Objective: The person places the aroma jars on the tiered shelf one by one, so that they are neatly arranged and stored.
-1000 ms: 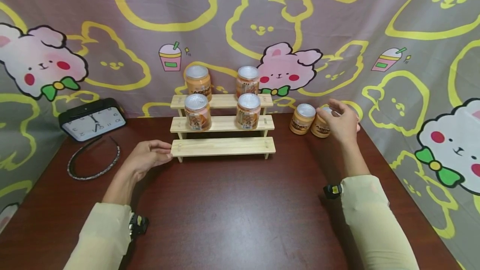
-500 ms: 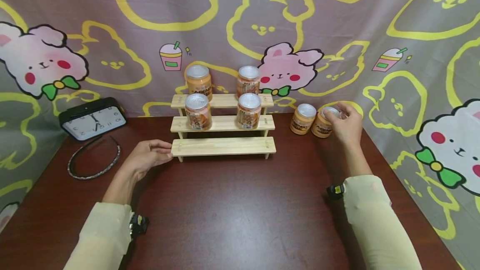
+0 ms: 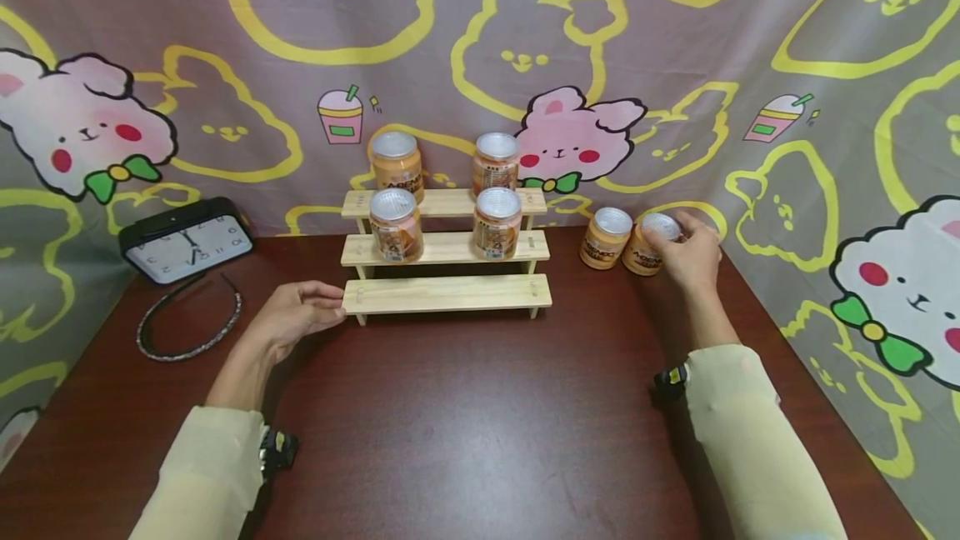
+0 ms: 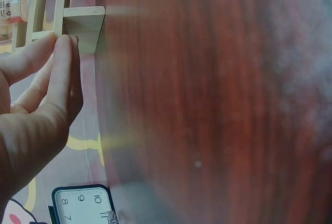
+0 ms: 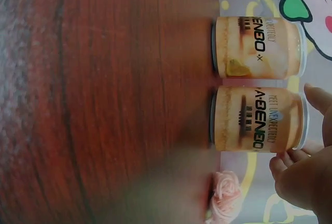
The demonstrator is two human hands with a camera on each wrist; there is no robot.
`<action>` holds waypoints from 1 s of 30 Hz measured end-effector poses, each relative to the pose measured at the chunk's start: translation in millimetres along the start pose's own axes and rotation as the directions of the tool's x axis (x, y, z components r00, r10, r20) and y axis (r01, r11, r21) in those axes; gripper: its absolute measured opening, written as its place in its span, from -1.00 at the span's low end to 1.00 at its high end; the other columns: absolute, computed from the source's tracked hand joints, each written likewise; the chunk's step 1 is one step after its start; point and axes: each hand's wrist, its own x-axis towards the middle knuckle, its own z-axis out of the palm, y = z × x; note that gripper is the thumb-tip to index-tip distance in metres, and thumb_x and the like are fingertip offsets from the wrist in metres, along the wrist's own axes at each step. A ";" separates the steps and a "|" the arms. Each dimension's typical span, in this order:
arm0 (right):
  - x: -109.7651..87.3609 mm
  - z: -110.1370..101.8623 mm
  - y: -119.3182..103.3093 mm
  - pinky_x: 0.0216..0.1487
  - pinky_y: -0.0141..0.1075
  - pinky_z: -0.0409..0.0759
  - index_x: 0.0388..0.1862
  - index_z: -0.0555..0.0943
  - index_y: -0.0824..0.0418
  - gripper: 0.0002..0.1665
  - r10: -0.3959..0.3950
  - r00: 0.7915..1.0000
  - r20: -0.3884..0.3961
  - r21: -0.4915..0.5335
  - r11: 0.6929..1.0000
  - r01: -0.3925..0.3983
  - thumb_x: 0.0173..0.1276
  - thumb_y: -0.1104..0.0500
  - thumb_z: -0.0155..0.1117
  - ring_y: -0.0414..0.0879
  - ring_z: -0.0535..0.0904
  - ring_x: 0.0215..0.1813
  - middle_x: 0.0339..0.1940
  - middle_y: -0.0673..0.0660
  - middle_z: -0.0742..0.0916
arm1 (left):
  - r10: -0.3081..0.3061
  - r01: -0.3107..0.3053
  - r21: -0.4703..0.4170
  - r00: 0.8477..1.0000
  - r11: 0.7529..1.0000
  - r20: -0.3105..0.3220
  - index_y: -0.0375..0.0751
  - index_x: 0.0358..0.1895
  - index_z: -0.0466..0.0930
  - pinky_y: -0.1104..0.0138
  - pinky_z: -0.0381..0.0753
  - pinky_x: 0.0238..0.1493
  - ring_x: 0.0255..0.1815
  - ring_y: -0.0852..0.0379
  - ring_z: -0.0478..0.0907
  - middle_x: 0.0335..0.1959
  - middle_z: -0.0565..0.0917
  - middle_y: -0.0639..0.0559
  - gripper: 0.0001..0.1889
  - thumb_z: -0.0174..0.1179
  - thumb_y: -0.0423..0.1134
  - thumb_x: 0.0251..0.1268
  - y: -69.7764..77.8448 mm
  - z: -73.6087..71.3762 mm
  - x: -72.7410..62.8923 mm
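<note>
In the head view, a three-step wooden display stand [image 3: 446, 294] stands mid-table. My left hand [image 3: 296, 315] pinches the left end of its lowest step; in the left wrist view thumb and fingertips meet at the board's end. Two silver-lidded orange cans stand at the right. My right hand [image 3: 693, 257] grips the right-hand can [image 3: 643, 255] by its top, thumb at the lid's left and fingers at its far right side. The other can [image 3: 602, 247] is close beside it. In the right wrist view the gripped can [image 5: 259, 120] stands upright on the table.
Two similar cans [image 3: 397, 169] [image 3: 495, 169] stand on the top step, two more [image 3: 395, 232] [image 3: 497, 232] on the middle one. A black-framed clock [image 3: 187, 244] and a headband [image 3: 187, 352] lie at left. A pink rose [image 5: 225, 198] shows near the right hand.
My right hand has shifted slightly right, and its thumb and fingers now straddle the right-hand can's lid. The left hand, stand and cans have stayed in place.
</note>
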 end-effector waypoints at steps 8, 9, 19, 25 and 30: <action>2.1 5.1 2.2 0.43 0.24 0.03 0.40 0.46 0.39 -0.12 -0.018 1.000 -0.007 -0.004 1.000 0.018 0.25 -0.06 0.50 0.33 0.22 0.40 0.29 0.45 0.53 | 0.002 -0.002 0.011 1.000 1.000 -0.007 -0.64 0.24 0.36 0.37 0.72 -0.05 -0.24 0.29 0.65 -0.24 0.67 0.02 -0.57 0.20 -0.56 0.36 -0.5 -0.7 0.4; 2.4 5.7 2.2 0.43 0.23 0.01 0.39 0.47 0.39 -0.13 -0.017 1.000 -0.010 -0.002 1.000 0.017 0.24 -0.06 0.50 0.32 0.21 0.40 0.28 0.44 0.54 | 0.002 -0.002 0.014 1.000 1.000 -0.009 -0.64 0.24 0.36 0.37 0.72 -0.05 -0.24 0.29 0.65 -0.25 0.67 0.03 -0.57 0.19 -0.57 0.36 -0.8 -1.0 0.8; 3.2 6.8 4.1 0.46 0.22 0.03 0.38 0.50 0.38 -0.14 0.009 1.000 -0.023 0.014 1.000 -0.009 0.23 -0.07 0.52 0.32 0.21 0.42 0.31 0.42 0.53 | 0.000 0.000 0.019 1.000 1.000 -0.016 -0.64 0.26 0.35 0.35 0.72 -0.02 -0.22 0.29 0.66 -0.24 0.68 0.01 -0.56 0.17 -0.58 0.37 -1.7 -0.3 1.5; 2.3 5.1 4.4 0.36 0.07 0.39 0.36 0.53 0.34 -0.14 0.032 0.999 -0.044 0.027 0.999 -0.030 0.18 -0.07 0.57 0.25 0.35 0.36 0.30 0.39 0.52 | 0.010 -0.010 0.010 1.000 1.000 -0.007 -0.65 0.24 0.36 0.36 0.72 -0.03 -0.23 0.29 0.66 -0.25 0.68 0.02 -0.57 0.18 -0.59 0.36 -3.2 -1.1 2.1; 1.6 4.8 5.1 0.15 -0.16 0.51 0.31 0.57 0.36 -0.18 0.017 0.998 -0.055 0.047 0.999 -0.014 0.16 -0.03 0.59 0.15 0.43 0.29 0.22 0.36 0.56 | 0.014 -0.014 -0.004 1.000 1.000 -0.003 -0.65 0.23 0.36 0.37 0.72 -0.05 -0.24 0.29 0.66 -0.25 0.68 0.01 -0.58 0.18 -0.59 0.35 -2.5 -0.9 1.8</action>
